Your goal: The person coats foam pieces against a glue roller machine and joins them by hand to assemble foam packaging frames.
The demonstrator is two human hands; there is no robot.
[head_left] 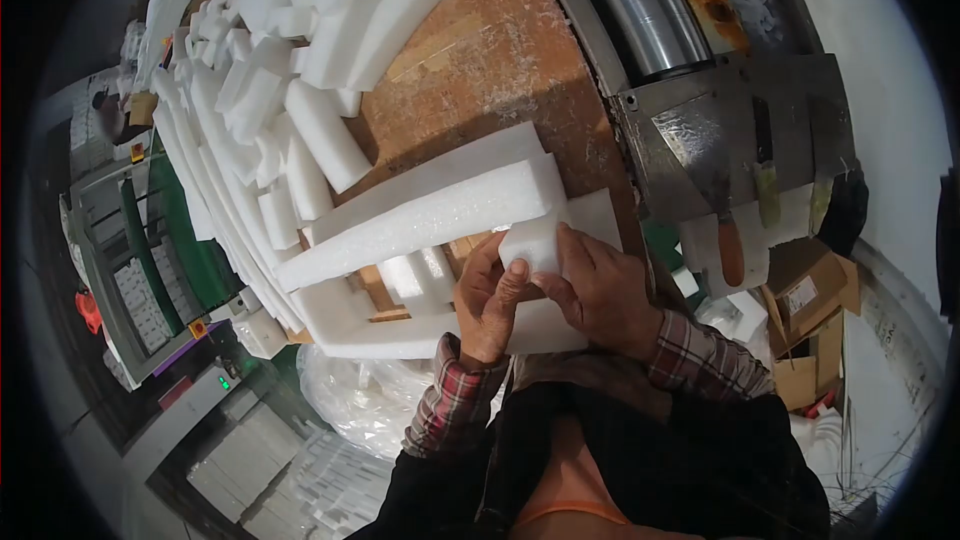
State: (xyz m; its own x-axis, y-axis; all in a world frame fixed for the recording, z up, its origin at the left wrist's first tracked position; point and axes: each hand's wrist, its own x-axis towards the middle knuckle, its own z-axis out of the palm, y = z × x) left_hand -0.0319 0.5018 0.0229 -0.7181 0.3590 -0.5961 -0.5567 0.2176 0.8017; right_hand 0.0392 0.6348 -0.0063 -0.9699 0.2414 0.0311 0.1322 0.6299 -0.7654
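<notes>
Grip: two hands, left (487, 300) and right (607, 292), pinching one white foam block (532, 244).

Working bare-handed, you are bringing your left hand (485, 300) and right hand (605, 290) close together in front of your torso. Your left thumb (514, 278) is pointing up and inward, its tip pressing down, while the left fingers are curling in behind it. Your right hand is showing its back to the camera, its thumb (556, 292) reaching across toward the left one and its index finger (575, 250) bending forward above. Your left forearm (440, 408) is rising steeply; your right forearm (708, 360) is slanting in at a flatter angle. Both wrists are emerging from plaid cuffs, with dark sleeves covering the arms farther back.
</notes>
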